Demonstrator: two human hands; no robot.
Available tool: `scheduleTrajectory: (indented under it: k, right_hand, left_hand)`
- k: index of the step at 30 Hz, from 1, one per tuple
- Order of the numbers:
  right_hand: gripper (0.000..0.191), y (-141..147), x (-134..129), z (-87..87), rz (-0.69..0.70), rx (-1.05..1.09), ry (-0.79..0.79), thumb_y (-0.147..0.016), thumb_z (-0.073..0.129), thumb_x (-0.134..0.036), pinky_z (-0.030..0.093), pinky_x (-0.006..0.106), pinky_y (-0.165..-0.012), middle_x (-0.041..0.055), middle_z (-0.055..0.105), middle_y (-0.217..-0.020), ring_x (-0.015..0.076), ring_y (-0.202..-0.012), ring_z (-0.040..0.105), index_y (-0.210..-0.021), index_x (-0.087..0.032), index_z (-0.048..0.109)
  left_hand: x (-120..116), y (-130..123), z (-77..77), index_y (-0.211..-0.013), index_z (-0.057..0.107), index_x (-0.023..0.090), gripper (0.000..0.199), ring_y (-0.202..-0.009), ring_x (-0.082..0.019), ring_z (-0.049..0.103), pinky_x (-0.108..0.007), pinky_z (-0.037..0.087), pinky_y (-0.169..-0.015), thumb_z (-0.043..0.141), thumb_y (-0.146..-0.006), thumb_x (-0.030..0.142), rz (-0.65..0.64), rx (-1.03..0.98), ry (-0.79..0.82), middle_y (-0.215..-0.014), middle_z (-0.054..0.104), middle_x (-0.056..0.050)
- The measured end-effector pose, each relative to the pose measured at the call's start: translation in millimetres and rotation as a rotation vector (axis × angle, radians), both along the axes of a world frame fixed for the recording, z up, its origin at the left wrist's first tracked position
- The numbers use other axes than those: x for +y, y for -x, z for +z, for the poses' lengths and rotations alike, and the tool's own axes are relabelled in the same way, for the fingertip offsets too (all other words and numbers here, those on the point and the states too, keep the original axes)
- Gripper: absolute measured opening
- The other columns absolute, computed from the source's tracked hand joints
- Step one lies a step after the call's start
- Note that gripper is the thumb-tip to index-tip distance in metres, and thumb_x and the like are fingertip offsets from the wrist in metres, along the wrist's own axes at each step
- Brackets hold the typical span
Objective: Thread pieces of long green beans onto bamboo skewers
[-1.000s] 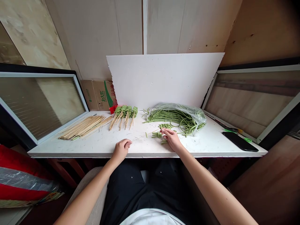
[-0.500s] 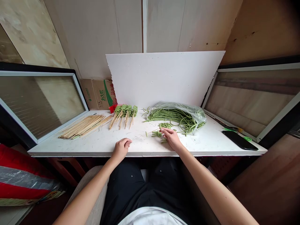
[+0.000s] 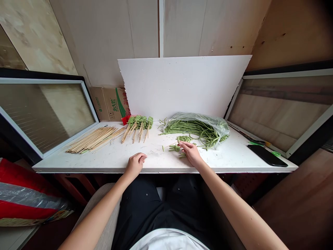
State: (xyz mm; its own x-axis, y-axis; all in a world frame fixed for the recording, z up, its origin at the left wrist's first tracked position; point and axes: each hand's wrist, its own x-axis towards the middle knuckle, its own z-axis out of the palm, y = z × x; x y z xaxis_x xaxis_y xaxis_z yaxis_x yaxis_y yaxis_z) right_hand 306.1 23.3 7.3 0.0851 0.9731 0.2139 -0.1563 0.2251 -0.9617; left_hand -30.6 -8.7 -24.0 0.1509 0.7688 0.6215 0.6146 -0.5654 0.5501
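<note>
My left hand (image 3: 135,164) is closed near the table's front edge, its fingers pinched on a thin bamboo skewer (image 3: 170,144). The skewer is faint against the white top and points right, toward my other hand. My right hand (image 3: 191,152) pinches a short cut piece of green bean (image 3: 178,139) between thumb and fingertips. Cut bean pieces (image 3: 173,148) lie just left of and under that hand. Beyond its fingers rests a green clump of threaded beans (image 3: 184,138). Whether the skewer tip touches the held piece is too small to tell.
Long green beans (image 3: 187,127) spill from a clear plastic bag (image 3: 221,125). Loose skewers (image 3: 95,139) are piled at left, beside finished bean skewers (image 3: 140,125). A black phone (image 3: 266,155) lies at right. A white board (image 3: 182,86) and a cardboard box (image 3: 109,104) stand behind.
Both hands keep nearly the same place and grip. The whole view has shifted very slightly.
</note>
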Motion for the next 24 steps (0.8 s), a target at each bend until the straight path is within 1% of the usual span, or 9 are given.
scheduleTrajectory:
  k: [7,15,20,24]
  right_hand:
    - [0.044,0.3,0.8,-1.0,-0.002,-0.01,0.004,-0.07,0.089,-0.054,0.046,0.03,-0.064,0.0103,0.08,-0.101,0.0211,-0.083,0.067,-0.098,-0.02,0.085]
    - [0.043,0.4,-1.1,0.7,0.003,-0.013,0.005,-0.07,0.089,-0.054,0.047,0.03,-0.066,0.0102,0.079,-0.101,0.0216,-0.084,0.066,-0.097,-0.021,0.085]
    - [0.044,-1.0,1.0,-3.1,0.002,-0.023,-0.002,-0.071,0.088,-0.054,0.048,0.03,-0.067,0.0105,0.08,-0.103,0.0222,-0.086,0.067,-0.101,-0.021,0.085]
    - [0.045,-2.1,3.2,-6.2,-0.026,-0.03,0.002,-0.068,0.091,-0.052,0.049,0.032,-0.069,0.0113,0.08,-0.106,0.0235,-0.088,0.068,-0.101,-0.021,0.085]
  left_hand:
    - [-0.5,-0.8,1.1,-0.085,0.073,0.019,0.023,-0.063,-0.016,0.062,-0.027,0.046,-0.066,0.054,-0.098,0.023,0.005,0.004,-0.001,-0.067,0.067,-0.001]
    - [0.1,-0.1,-1.5,-0.086,0.073,0.02,0.024,-0.064,-0.016,0.06,-0.027,0.045,-0.067,0.055,-0.099,0.026,0.022,0.01,0.018,-0.069,0.067,-0.001]
    - [-0.8,-0.9,-0.5,-0.085,0.072,0.02,0.024,-0.064,-0.015,0.061,-0.026,0.045,-0.067,0.054,-0.099,0.025,0.026,0.011,0.021,-0.069,0.066,-0.001]
    - [-0.7,-0.7,-1.0,-0.085,0.072,0.02,0.023,-0.064,-0.015,0.061,-0.026,0.045,-0.067,0.054,-0.099,0.024,0.036,0.014,0.017,-0.069,0.067,-0.001]
